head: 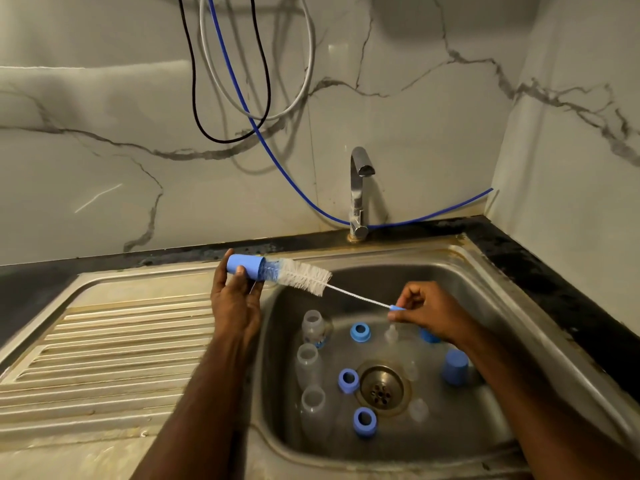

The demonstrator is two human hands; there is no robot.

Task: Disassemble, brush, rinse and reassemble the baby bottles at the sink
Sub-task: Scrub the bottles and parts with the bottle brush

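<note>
Meanwhile, as I watched through the head camera, the left hand point(237, 299) gripped a blue cap point(245, 267) between thumb and fingers, held on its side above the sink's point(540, 306) left rim, where the basin meets the ribbed draining board point(114, 351). The white bristles of a bottle brush point(304, 276) were pushed partway into the cap's open mouth, and the rest of the bristle head stuck out to the right. From there the brush's thin twisted wire ran down and right to a small blue handle tip, which the right hand point(427, 315) pinched between thumb and curled fingers over the basin.

Down in the basin, three clear bottles point(307, 363) lay along the left wall, one behind another, their open necks turned toward me. Three blue collar rings point(360, 332) sat on the basin floor: one toward the back, one just left of the drain point(381, 388), one near the front. A second blue cap point(454, 367) stood mouth down to the right of the drain, partly behind my right forearm, and another blue piece showed under the right wrist, too hidden for me to tell what it was. Some clear teats point(391, 333) lay around the drain, faint against the steel.

A chrome tap point(360, 188) rose from the sink's back edge, no water visible at its spout. A blue hose point(273, 154) ran down the marble wall and passed behind the tap's base along the dark counter
</note>
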